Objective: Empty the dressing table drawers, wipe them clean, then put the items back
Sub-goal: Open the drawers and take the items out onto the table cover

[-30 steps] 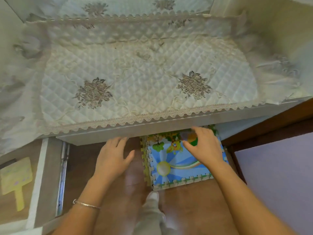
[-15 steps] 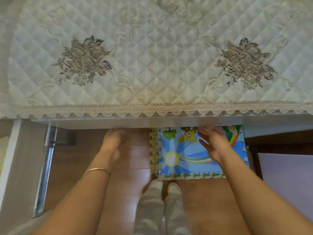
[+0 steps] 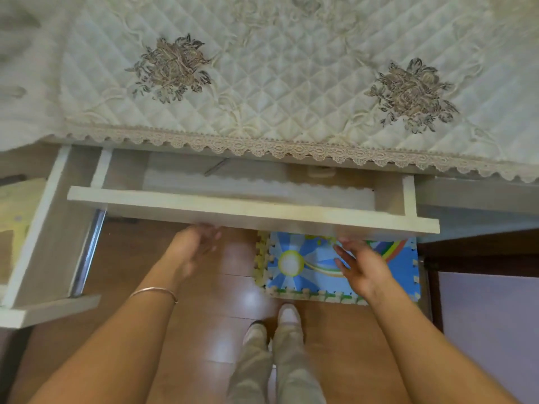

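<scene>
The middle drawer (image 3: 250, 212) of the dressing table stands partly pulled out under the quilted cover (image 3: 277, 83); a second drawer (image 3: 49, 228) at the left is out much further. The left hand (image 3: 191, 250) reaches up to the lower edge of the drawer front, its fingertips blurred, so I cannot tell if it grips; the right hand (image 3: 363, 268) has fingers spread and fairly straight just below the same edge, holding nothing. The risks, as I judge them: a pull from one side only may jam the drawer; a too strong pull may bring it fully out, onto the feet (image 3: 287, 314) below; the pale ribbed sheet (image 3: 256, 185) inside may slide. No brand, label or letters can be read; the foam mat (image 3: 309, 266) shows only a sun and a rainbow.
</scene>
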Demonstrator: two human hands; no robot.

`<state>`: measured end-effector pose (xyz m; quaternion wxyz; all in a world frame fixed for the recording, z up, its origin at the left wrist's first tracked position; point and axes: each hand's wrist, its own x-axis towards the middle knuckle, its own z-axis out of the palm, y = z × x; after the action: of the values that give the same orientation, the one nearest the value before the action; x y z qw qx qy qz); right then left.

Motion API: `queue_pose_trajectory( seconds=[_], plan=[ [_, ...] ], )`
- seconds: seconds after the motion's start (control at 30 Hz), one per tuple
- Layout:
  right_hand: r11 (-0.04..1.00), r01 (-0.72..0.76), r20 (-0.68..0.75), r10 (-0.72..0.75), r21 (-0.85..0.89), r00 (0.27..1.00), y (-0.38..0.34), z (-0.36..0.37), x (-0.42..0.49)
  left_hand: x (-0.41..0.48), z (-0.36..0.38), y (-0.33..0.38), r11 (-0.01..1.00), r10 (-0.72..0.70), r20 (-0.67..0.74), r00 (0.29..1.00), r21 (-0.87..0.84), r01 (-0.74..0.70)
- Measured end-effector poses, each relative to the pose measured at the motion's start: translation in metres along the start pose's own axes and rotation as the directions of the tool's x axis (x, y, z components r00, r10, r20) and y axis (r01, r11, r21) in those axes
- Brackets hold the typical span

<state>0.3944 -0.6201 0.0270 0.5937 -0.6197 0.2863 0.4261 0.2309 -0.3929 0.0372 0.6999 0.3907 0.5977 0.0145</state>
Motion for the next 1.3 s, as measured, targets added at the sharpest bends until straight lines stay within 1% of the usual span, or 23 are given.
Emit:
queue_pose_trajectory(
  seconds=[0.03, 0.07, 0.1, 0.13, 0.17, 0.2, 0.23, 0.27, 0.3, 0.33, 0.37, 0.4, 0.43, 0.47, 0.5, 0.53, 0.63, 0.77, 0.87, 0.97, 1.07, 1.17, 1.3],
  plan=[
    [0.999, 0.001, -0.004, -0.001, -0.051, 1.0, 0.006, -0.004, -0.007, -0.009, -0.004, -0.004, 0.998, 0.008, 0.002, 1.0, 0.065, -0.008],
    [0.987, 0.014, -0.031, -0.019, -0.16, 0.999, 0.012, -0.007, -0.015, -0.019, -0.008, -0.008, 0.984, 0.046, -0.017, 0.999, 0.171, -0.043],
    [0.942, 0.056, -0.051, -0.078, -0.331, 0.996, 0.016, -0.011, -0.026, -0.03, -0.014, -0.012, 0.943, 0.118, -0.047, 0.992, 0.317, -0.098],
    [0.839, 0.112, -0.048, -0.163, -0.533, 0.985, 0.02, -0.013, -0.038, -0.041, -0.022, -0.017, 0.869, 0.234, -0.084, 0.969, 0.465, -0.17],
    [0.689, 0.182, -0.005, -0.259, -0.702, 0.966, 0.023, -0.016, -0.051, -0.055, -0.028, -0.019, 0.77, 0.386, -0.116, 0.915, 0.587, -0.25],
    [0.54, 0.269, 0.069, -0.36, -0.798, 0.93, 0.024, -0.017, -0.067, -0.071, -0.035, -0.019, 0.658, 0.548, -0.114, 0.829, 0.67, -0.343],
    [0.401, 0.371, 0.167, -0.459, -0.838, 0.873, 0.023, -0.017, -0.082, -0.086, -0.041, -0.016, 0.538, 0.693, -0.065, 0.718, 0.709, -0.456],
    [0.25, 0.472, 0.262, -0.575, -0.846, 0.775, 0.022, -0.015, -0.098, -0.098, -0.047, -0.012, 0.401, 0.804, 0.02, 0.594, 0.721, -0.566],
    [0.085, 0.543, 0.346, -0.687, -0.836, 0.639, 0.018, -0.01, -0.112, -0.107, -0.05, -0.004, 0.247, 0.868, 0.119, 0.483, 0.739, -0.627],
    [-0.063, 0.564, 0.406, -0.76, -0.824, 0.507, 0.013, -0.007, -0.119, -0.107, -0.055, 0.002, 0.11, 0.887, 0.214, 0.41, 0.763, -0.637],
    [-0.193, 0.55, 0.459, -0.794, -0.813, 0.399, 0.009, -0.003, -0.122, -0.103, -0.057, 0.01, 0.008, 0.872, 0.296, 0.39, 0.788, -0.616],
    [-0.283, 0.5, 0.496, -0.787, -0.818, 0.366, 0.004, 0.001, -0.121, -0.096, -0.057, 0.018, -0.052, 0.833, 0.352, 0.427, 0.818, -0.573],
    [-0.315, 0.444, 0.507, -0.75, -0.839, 0.424, 0.0, 0.003, -0.119, -0.092, -0.056, 0.024, -0.086, 0.777, 0.378, 0.503, 0.855, -0.511],
    [-0.317, 0.393, 0.491, -0.706, -0.863, 0.51, -0.002, 0.006, -0.117, -0.089, -0.055, 0.029, -0.124, 0.72, 0.395, 0.571, 0.883, -0.454],
    [-0.307, 0.357, 0.468, -0.668, -0.882, 0.579, -0.002, 0.007, -0.115, -0.086, -0.055, 0.03, -0.165, 0.676, 0.412, 0.61, 0.892, -0.42],
    [-0.307, 0.339, 0.455, -0.658, -0.889, 0.6, 0.001, 0.007, -0.113, -0.083, -0.057, 0.028, -0.195, 0.652, 0.431, 0.623, 0.89, -0.411],
    [-0.322, 0.324, 0.456, -0.666, -0.89, 0.591, 0.007, 0.005, -0.12, -0.088, -0.064, 0.022, -0.203, 0.635, 0.456, 0.623, 0.877, -0.436],
    [-0.3, 0.301, 0.425, -0.646, -0.905, 0.634, 0.019, -0.002, -0.14, -0.104, -0.076, 0.008, -0.185, 0.63, 0.473, 0.616, 0.861, -0.473],
    [-0.273, 0.298, 0.404, -0.636, -0.915, 0.658, 0.038, -0.01, -0.156, -0.12, -0.087, -0.009, -0.163, 0.608, 0.466, 0.643, 0.865, -0.474],
    [-0.238, 0.291, 0.375, -0.63, -0.927, 0.68, 0.055, -0.019, -0.171, -0.137, -0.095, -0.023, -0.084, 0.584, 0.409, 0.701, 0.89, -0.449],
    [-0.218, 0.289, 0.361, -0.635, -0.932, 0.683, 0.072, -0.026, -0.182, -0.152, -0.1, -0.036, -0.036, 0.563, 0.378, 0.735, 0.9, -0.435],
    [-0.206, 0.284, 0.349, -0.629, -0.937, 0.695, 0.085, -0.034, -0.189, -0.162, -0.104, -0.047, -0.019, 0.562, 0.354, 0.748, 0.909, -0.417],
    [-0.178, 0.29, 0.336, -0.627, -0.94, 0.703, 0.1, -0.045, -0.2, -0.175, -0.11, -0.06, -0.027, 0.558, 0.337, 0.759, 0.921, -0.389]
  ],
)
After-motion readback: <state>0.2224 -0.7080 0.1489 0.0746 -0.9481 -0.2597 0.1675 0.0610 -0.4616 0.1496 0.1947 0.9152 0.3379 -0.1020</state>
